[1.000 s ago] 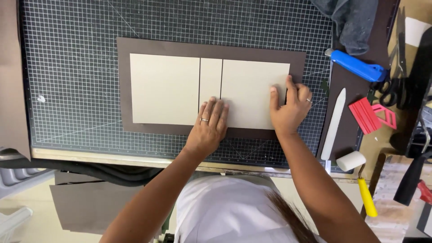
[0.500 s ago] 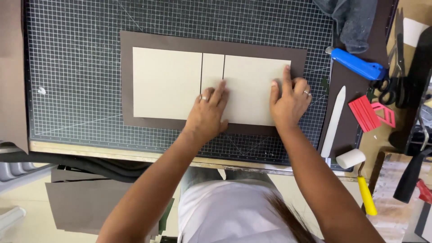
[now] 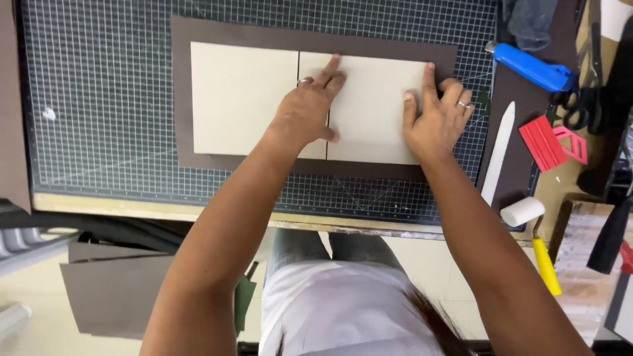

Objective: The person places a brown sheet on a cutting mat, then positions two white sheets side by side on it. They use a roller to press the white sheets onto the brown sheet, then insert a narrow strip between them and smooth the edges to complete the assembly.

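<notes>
Head view, left hand (image 3: 304, 115), right hand (image 3: 436, 118), flat cream boards (image 3: 244, 99)

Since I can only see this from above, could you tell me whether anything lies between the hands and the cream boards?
Nothing visible does. The left hand already rests flat on the boards near the narrow middle strip, and the right hand presses the right board's edge. The tools lie off to the right.
</notes>
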